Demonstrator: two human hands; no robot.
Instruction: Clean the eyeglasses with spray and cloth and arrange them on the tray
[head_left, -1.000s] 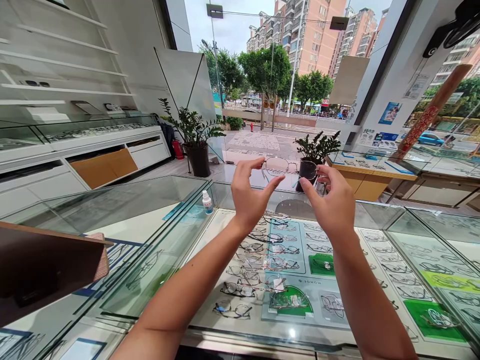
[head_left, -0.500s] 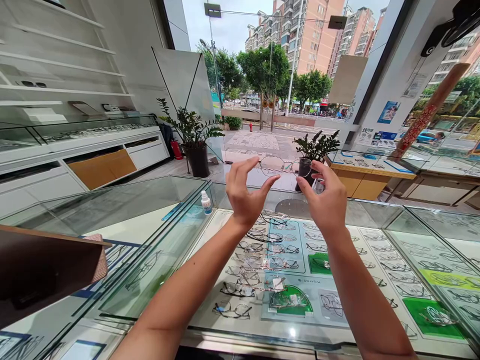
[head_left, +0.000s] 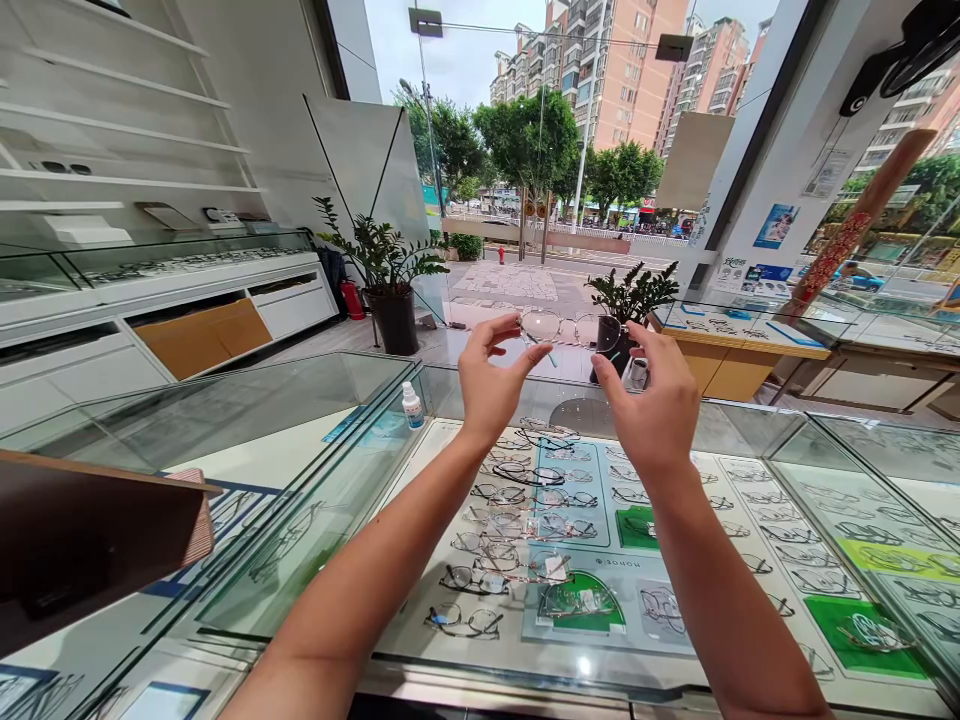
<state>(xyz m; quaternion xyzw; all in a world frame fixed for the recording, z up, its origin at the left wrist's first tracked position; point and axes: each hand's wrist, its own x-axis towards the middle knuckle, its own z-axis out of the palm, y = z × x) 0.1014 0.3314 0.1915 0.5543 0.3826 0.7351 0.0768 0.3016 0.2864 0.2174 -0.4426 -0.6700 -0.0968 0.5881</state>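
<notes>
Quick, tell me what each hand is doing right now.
Left hand: pinching the left end of the glasses.
Right hand: pinching the right end of the same glasses.

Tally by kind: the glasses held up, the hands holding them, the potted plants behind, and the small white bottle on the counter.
Glasses held up: 1
Hands: 2, left hand and right hand
Potted plants: 2, large plant and small plant
White bottle: 1
Total: 6
</notes>
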